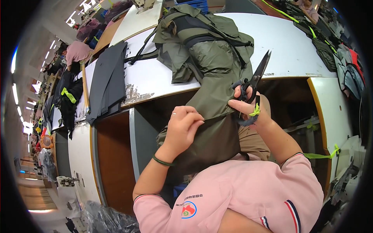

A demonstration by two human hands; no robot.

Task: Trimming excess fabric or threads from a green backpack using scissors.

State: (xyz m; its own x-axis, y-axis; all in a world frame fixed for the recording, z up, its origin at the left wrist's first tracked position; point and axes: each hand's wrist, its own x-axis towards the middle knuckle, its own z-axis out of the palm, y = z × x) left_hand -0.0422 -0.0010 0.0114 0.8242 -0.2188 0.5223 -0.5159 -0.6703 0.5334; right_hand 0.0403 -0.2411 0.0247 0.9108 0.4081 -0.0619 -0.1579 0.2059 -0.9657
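A large olive-green fabric piece with black straps [217, 91] hangs from the white table over its near edge and down toward my lap. My left hand [180, 128] is closed in a pinch at a seam edge of this fabric, thumb and forefinger together. A pair of scissors [259, 72] with black blades and wrapped handles is in my right hand [250, 110]. The blades point up and away from me, apart from the seam. A strip of yellow-green cloth is tied on one handle loop. My right fingertips are beside the fabric's right edge.
Dark grey cut panels [107, 73] lie stacked on the white table [142, 83] at the left. Open compartments [114, 151] sit under the tabletop. More garments [347, 66] lie at the far right. Another person [77, 52] in pink stands at the back left.
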